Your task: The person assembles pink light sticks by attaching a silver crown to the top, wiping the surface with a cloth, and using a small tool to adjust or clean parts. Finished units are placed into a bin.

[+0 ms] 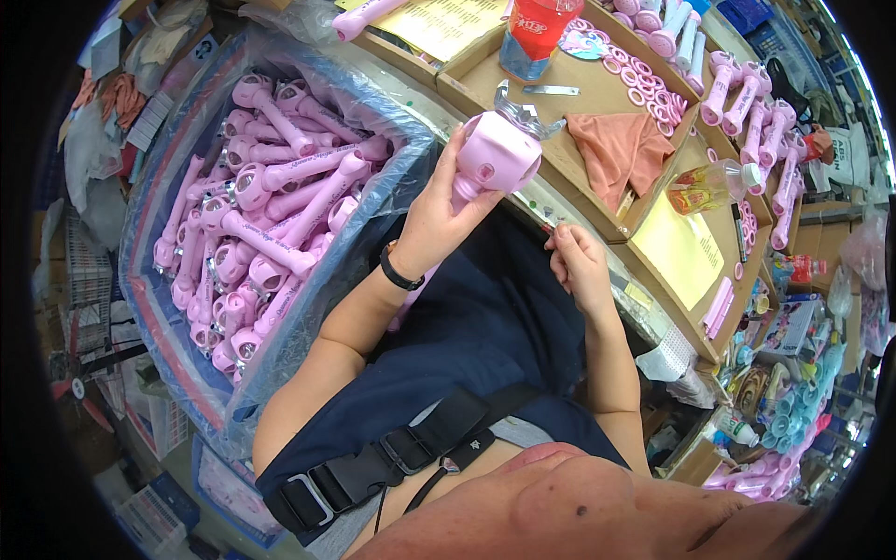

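Observation:
My left hand [439, 222] is wrapped round the neck of a pink toy wand [497, 154]. Its boxy head points up and away from me, and a silvery crown-like piece [525, 114] tops it. The wand's handle runs down behind my wrist, partly hidden. Close to the table's front edge, my right hand [581, 263] is closed in a pinch. A small dark tip shows at its fingertips, too small to name. The two hands are apart, and the right one does not touch the wand.
On my left stands a blue crate [149, 308], lined with clear plastic and piled with pink wands. Cardboard trays [611, 229] on the table hold pink rings [644, 89], an orange cloth [616, 154], a bottle [705, 187] and yellow paper [686, 252]. More wands [747, 93] lie at right.

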### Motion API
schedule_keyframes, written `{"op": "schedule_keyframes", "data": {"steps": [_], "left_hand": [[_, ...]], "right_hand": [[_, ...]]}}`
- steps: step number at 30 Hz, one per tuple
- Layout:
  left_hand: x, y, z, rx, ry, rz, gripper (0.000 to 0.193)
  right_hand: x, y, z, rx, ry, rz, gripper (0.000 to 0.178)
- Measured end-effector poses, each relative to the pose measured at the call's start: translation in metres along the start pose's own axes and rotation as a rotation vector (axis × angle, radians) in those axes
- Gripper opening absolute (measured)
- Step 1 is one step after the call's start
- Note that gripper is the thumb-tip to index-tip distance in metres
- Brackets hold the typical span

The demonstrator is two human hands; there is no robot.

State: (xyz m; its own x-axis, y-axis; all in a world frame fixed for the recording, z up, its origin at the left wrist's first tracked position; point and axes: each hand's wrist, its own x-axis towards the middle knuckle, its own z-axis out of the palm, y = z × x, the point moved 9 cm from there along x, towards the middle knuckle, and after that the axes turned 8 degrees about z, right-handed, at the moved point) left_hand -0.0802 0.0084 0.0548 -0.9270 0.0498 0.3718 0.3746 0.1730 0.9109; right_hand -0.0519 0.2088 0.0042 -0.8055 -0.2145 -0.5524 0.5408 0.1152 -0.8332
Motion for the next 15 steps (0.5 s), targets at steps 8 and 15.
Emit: {"op": "schedule_keyframes", "data": {"steps": [8, 15], "left_hand": [[0.007, -0.038, -0.024, -0.688, 0.159, -0.308, 0.056], [-0.015, -0.037, -0.022, -0.822, -0.064, -0.280, 0.048]], "right_hand": [[-0.055, -0.050, -0.006, -0.257, 0.310, -0.447, 0.024], [-0.056, -0.040, -0.006, -0.149, 0.235, -0.558, 0.026]]}}
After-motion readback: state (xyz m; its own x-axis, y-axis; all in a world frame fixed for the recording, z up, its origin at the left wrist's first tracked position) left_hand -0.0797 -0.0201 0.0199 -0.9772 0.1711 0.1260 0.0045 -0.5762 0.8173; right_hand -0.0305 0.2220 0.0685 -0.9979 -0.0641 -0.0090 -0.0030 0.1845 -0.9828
